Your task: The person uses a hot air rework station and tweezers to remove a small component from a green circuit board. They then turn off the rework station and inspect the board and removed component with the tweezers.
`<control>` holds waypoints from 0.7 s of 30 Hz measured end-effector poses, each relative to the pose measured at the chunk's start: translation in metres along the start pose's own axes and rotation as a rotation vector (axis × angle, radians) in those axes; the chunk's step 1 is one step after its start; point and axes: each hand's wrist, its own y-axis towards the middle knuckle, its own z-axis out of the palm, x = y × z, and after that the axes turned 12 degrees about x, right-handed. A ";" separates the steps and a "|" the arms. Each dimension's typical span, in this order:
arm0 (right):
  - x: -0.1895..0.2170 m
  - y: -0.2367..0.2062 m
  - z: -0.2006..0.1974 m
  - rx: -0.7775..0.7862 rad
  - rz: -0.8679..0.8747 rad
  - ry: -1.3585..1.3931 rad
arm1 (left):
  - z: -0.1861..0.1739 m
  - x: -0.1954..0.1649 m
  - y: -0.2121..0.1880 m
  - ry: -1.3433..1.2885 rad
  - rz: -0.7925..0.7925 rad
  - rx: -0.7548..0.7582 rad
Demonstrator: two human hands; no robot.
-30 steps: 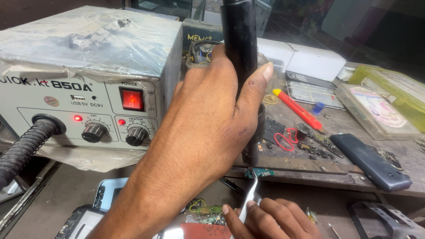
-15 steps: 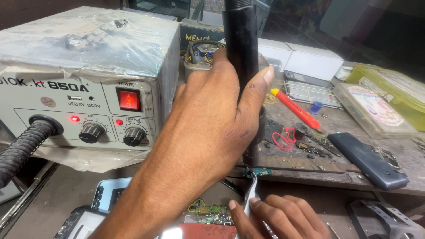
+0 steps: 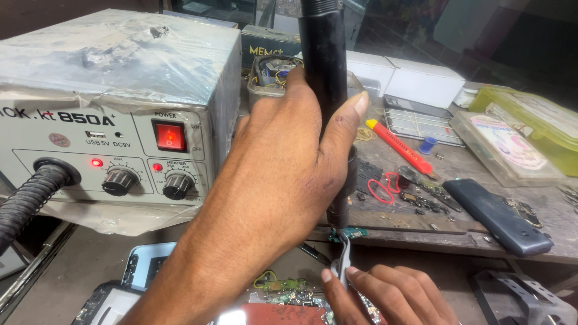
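At upper left sits a plastic-wrapped grey rework station (image 3: 114, 102). At centre, the left hand (image 3: 289, 162) grips the black hot-air wand (image 3: 325, 78), upright, nozzle downward. The right hand (image 3: 391, 295) pinches metal tweezers (image 3: 343, 259) holding a small green board (image 3: 352, 233).

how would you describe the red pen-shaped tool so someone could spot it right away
Start at the big grey plastic-wrapped rework station on the left, then look right past the left hand gripping the black hot-air wand. On the worn bench lies a slim red tool with a yellow tip, diagonal, the only long red thing there.
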 end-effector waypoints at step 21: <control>0.000 -0.020 -0.002 0.057 0.036 -0.004 | 0.003 0.000 0.001 0.048 0.044 -0.008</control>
